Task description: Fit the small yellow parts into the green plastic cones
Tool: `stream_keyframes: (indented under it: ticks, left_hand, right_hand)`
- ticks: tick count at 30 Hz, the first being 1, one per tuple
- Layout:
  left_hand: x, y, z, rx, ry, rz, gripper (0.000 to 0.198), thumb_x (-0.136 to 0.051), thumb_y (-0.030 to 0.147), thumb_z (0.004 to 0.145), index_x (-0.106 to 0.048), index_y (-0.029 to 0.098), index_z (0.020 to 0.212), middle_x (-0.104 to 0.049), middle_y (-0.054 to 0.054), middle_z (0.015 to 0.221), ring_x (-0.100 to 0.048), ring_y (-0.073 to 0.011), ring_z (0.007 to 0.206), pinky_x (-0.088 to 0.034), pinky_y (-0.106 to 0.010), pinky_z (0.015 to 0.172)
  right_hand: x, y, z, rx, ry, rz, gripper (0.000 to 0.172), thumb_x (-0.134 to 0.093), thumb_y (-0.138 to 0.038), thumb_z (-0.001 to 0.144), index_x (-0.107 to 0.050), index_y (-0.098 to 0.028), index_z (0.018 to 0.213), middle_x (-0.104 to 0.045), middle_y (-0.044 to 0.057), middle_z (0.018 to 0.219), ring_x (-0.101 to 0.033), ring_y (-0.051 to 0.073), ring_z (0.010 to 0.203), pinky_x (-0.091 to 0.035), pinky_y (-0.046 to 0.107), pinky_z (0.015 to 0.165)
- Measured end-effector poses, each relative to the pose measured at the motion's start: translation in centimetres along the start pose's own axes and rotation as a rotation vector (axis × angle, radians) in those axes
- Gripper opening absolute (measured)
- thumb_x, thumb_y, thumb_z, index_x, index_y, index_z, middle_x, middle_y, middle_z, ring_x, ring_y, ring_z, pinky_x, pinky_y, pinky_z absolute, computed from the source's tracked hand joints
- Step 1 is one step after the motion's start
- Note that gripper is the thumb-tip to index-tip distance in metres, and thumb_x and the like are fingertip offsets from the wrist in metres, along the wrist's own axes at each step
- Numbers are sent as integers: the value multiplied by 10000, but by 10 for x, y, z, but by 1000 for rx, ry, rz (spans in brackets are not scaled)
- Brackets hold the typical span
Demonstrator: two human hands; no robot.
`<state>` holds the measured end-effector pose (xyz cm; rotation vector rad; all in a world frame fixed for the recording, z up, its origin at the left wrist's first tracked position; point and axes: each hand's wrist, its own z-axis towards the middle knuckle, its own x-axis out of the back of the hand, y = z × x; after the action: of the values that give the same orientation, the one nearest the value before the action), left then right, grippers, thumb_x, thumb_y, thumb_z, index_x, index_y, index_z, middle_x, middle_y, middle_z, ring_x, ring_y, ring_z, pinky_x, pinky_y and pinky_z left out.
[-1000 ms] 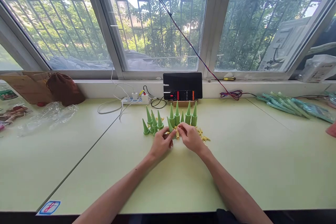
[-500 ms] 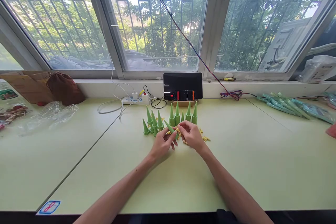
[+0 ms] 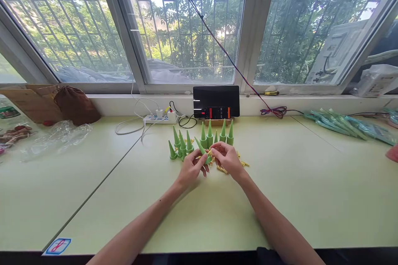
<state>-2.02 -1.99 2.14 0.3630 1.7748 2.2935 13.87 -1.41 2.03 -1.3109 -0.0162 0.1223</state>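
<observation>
My left hand (image 3: pixel 193 168) is closed around a green cone (image 3: pixel 200 146), which tilts with its tip up and to the left. Beside the cone's wide end, my right hand (image 3: pixel 227 159) pinches a small yellow piece (image 3: pixel 210 153); whether it touches the cone I cannot tell. Several green cones (image 3: pixel 183 142) stand upright to the left behind my left hand, and another group of green cones (image 3: pixel 223 132) rises just beyond my right hand. Small yellow pieces (image 3: pixel 245 164) lie scattered on the table around and under my hands.
Behind the cones a dark screen (image 3: pixel 217 98) leans at the wall, a phone (image 3: pixel 219 112) in front. A white power strip (image 3: pixel 161 119) with cables lies left of it. Crumpled clear plastic (image 3: pixel 59 137) and a brown bag (image 3: pixel 77 105) are far left; green plastic packets (image 3: pixel 338 125) far right.
The green cone in my left hand has tipped slightly more upright. My right hand stays close by it with the yellow piece, its fingers shifted a little.
</observation>
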Motion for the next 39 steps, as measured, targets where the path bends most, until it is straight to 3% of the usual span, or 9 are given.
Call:
stream_keyframes:
  ticks: [10, 19, 29, 39]
  left_hand:
    - [0, -4, -1, -44, -11, 73, 301, -559, 445, 870, -560, 156, 954, -580, -5, 774, -569, -96, 507, -477, -222, 430]
    - [3, -11, -2, -82, 41, 378, 216, -579, 383, 865, -539, 171, 859, -528, 43, 561, -519, -90, 471, -417, -198, 465]
    - [3, -9, -2, -199, 9, 494, 198, -513, 341, 898, -575, 169, 822, -550, -14, 863, -542, -65, 551, -439, -184, 472]
    - [-1, -5, -4, -186, 24, 493, 263, -510, 337, 897, -610, 199, 1098, -606, -74, 1080, -559, -65, 546, -471, -203, 506]
  right_hand:
    - [2, -5, -1, -69, -60, 80, 228, -670, -372, 773, -613, -166, 850, -548, -27, 614, -446, 80, 446, -350, 212, 410]
    - [3, 3, 1, -97, -38, 9, 218, -655, -366, 763, -582, -170, 824, -549, -36, 563, -443, 80, 403, -337, 203, 380]
    - [3, 5, 2, -134, -22, -25, 216, -645, -373, 748, -574, -180, 813, -565, -33, 557, -438, 85, 381, -336, 211, 363]
    - [4, 11, 5, -79, 45, -75, 231, -626, -400, 765, -552, -183, 792, -537, -33, 560, -435, 90, 391, -349, 223, 371]
